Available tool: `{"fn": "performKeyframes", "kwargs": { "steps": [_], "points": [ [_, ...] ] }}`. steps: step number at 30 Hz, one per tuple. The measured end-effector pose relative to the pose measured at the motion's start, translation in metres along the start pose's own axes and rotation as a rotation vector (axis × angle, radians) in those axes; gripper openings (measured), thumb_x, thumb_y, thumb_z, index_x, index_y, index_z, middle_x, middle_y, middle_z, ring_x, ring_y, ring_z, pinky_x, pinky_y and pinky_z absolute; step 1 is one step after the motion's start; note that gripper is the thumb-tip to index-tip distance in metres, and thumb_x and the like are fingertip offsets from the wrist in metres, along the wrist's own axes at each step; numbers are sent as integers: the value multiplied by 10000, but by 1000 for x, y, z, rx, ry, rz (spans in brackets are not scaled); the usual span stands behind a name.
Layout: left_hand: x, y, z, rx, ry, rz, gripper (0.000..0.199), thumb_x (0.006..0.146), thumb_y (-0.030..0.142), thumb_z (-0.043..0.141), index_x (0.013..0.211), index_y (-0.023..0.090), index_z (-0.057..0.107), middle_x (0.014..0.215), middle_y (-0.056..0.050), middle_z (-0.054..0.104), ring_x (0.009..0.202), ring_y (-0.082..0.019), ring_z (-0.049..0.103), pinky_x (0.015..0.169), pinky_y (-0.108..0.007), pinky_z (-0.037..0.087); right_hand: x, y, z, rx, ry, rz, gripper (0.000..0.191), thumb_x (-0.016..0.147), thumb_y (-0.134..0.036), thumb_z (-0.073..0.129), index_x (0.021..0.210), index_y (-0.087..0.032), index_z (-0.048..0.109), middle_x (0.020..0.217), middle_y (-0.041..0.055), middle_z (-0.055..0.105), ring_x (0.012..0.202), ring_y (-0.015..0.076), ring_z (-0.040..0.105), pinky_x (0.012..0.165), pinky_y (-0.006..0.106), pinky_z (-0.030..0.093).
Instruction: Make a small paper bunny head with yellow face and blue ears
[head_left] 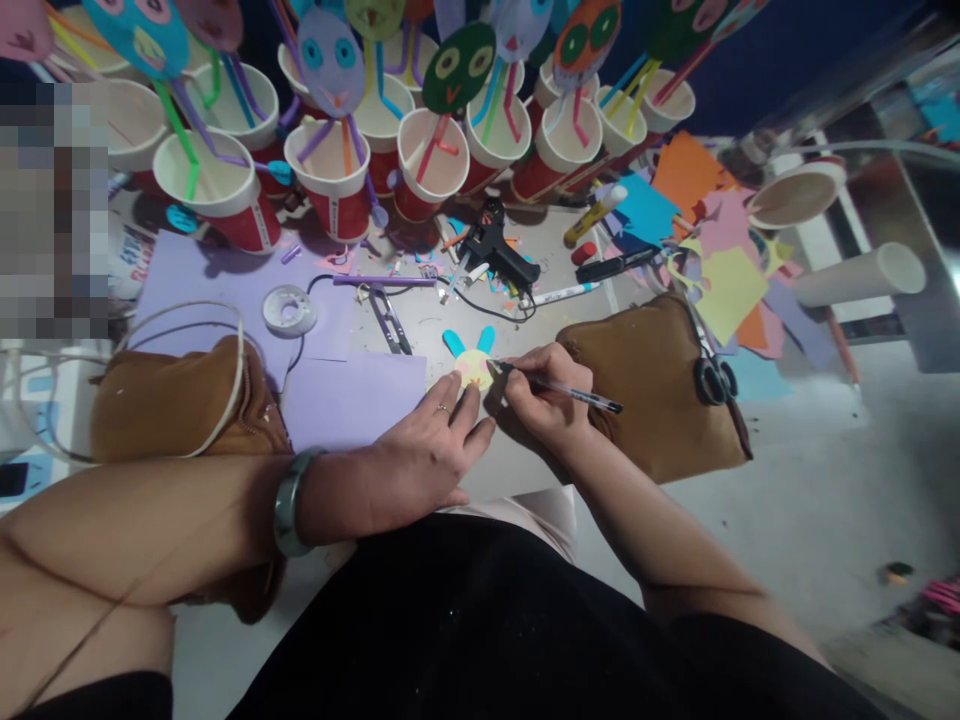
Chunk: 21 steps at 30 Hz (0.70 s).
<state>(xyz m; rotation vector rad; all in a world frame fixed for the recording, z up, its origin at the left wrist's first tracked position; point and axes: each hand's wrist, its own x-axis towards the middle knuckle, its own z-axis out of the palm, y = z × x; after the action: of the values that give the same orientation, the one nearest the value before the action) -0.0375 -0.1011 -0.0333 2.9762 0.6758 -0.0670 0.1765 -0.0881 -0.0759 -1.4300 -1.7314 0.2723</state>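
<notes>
A small yellow paper bunny face (472,366) with two blue ears lies on the grey work surface (427,325). My right hand (546,392) grips a black pen (564,390) whose tip touches the right edge of the face. Flat on the surface, my left hand (420,455) presses its fingertips against the face's lower left edge, beside a lilac paper sheet (349,400). A green bangle sits on the left wrist.
Many red paper cups (334,185) with straws and paper animal heads crowd the back. A black glue gun (495,250), markers, a tape roll (289,310), scissors (712,375) and coloured paper scraps (712,270) lie around. Brown bags (660,390) sit left and right.
</notes>
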Motion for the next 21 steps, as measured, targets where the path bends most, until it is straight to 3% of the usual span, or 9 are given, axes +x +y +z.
{"fn": "performKeyframes", "kwargs": {
  "steps": [11,21],
  "points": [
    [1,1,2,15,-8,-2,1009,726,698,806,1461,69,519,1537,-318,490,1435,-484,485,1227,-575,296,-2,0,0,28,5,24,59,808,-216,624,793,-244,574,719,2,752,554,158,679,527,273,542],
    [1,-2,5,-27,-25,17,1011,741,687,797,1486,76,492,1562,-312,465,1450,-486,465,1228,-593,289,-4,4,1,24,14,16,48,809,-222,624,809,-243,580,665,-12,688,540,152,647,505,267,513]
  ]
}}
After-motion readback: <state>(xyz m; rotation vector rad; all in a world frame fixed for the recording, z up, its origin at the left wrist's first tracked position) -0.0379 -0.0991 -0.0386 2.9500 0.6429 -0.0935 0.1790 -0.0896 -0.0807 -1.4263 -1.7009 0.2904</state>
